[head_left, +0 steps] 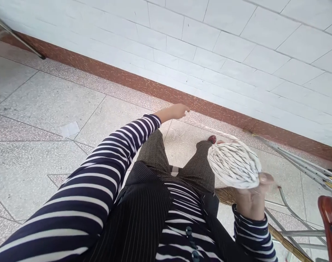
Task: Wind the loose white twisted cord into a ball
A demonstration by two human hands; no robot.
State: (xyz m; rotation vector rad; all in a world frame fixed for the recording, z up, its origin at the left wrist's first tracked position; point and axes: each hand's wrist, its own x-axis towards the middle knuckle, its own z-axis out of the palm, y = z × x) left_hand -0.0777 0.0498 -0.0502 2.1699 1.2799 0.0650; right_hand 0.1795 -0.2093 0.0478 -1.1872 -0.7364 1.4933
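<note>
A thick oval piece woven from white cord [234, 163] rests in my right hand [252, 200], whose fingers are mostly hidden beneath and behind it. The thumb presses on its right edge. From its upper side a loose white cord [227, 135] curves up and left toward my left hand [179, 111]. My left hand is stretched out near the wall's base, with its fingers closed in a pinch on the cord. The last stretch of cord near those fingers is blurred against the pale floor.
Ahead is a white tiled wall [190, 43] with a red-brown base strip [122, 79]. Metal poles [294, 162] and a metal tube frame [294, 233] stand at right, beside a red-brown chair part [329, 218]. A straw broom [225, 195] lies below my right hand. Paper [70, 130] lies on the floor.
</note>
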